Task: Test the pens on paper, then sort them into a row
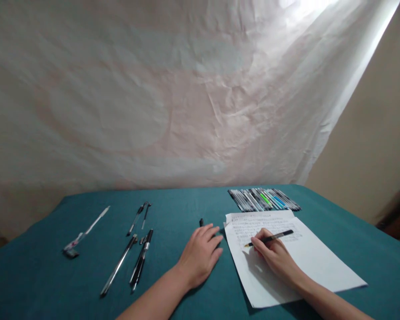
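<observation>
My right hand (276, 258) grips a pen (271, 238) with a clear barrel and a dark end. Its tip points down and left, at or just above the white paper (323, 262); whether it touches I cannot tell. Lines of handwriting cover the upper part of the top sheet, and other sheets show beneath. Left of the paper, my left hand (202, 257) lies palm down on the green cloth, fingers stretched out and holding nothing visible. Just beyond its fingers a small black object (201, 222) sticks out, possibly a pen cap, partly hidden by the hand.
A row of many pens (263, 200) lies behind the paper. Further left are a long clear pen (118, 266), dark pens (142, 260), thinner pens (135, 221) and a white stick-like item with a dark end (86, 233). A pale sheet (146, 98) hangs behind the table.
</observation>
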Demonstrator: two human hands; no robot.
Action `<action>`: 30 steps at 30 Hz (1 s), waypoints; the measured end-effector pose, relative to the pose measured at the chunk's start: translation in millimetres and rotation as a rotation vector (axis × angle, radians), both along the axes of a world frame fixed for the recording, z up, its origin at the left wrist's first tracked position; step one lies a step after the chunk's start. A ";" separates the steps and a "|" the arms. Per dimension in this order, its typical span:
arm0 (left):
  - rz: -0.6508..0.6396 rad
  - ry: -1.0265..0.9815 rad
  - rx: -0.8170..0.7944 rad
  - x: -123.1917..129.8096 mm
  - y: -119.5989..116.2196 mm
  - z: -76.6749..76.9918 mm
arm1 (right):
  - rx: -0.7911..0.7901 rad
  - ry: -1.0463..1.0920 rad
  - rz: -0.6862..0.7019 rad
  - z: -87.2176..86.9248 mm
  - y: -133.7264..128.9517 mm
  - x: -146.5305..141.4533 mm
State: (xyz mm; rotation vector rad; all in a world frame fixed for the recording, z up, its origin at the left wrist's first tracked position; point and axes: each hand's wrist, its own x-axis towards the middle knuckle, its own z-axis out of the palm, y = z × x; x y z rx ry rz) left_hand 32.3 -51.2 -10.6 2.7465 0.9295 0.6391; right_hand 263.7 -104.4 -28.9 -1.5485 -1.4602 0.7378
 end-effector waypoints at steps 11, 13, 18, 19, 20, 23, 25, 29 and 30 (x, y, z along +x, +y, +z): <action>0.267 0.025 -0.021 -13.3 22.6 -22.4 | 0.048 -0.046 0.004 -2.2 0.9 -4.6; 0.261 0.004 -0.014 -12.5 21.6 -22.4 | 0.074 -0.038 0.011 -5.3 0.6 -3.6; 0.232 -0.060 0.008 -11.5 18.5 -18.4 | 0.121 -0.037 0.026 -8.1 -0.1 -3.9; 0.223 -0.071 0.013 -11.3 17.9 -16.9 | 0.123 -0.038 0.026 -8.0 -0.2 -4.1; 0.214 -0.080 0.015 -11.1 17.3 -15.3 | 0.123 -0.038 0.028 -7.9 -0.3 -4.3; 0.204 -0.098 0.009 -10.0 16.0 -10.9 | 0.111 -0.028 0.039 -8.3 0.1 -4.4; 0.206 -0.097 0.005 -9.3 15.9 -9.3 | 0.110 -0.019 0.040 -9.0 0.6 -4.2; 0.215 -0.076 0.010 -8.7 17.0 -9.5 | 0.117 -0.022 0.039 -9.2 0.7 -4.1; 0.217 -0.072 0.010 -8.7 17.4 -10.0 | 0.117 -0.027 0.041 -8.9 0.6 -4.1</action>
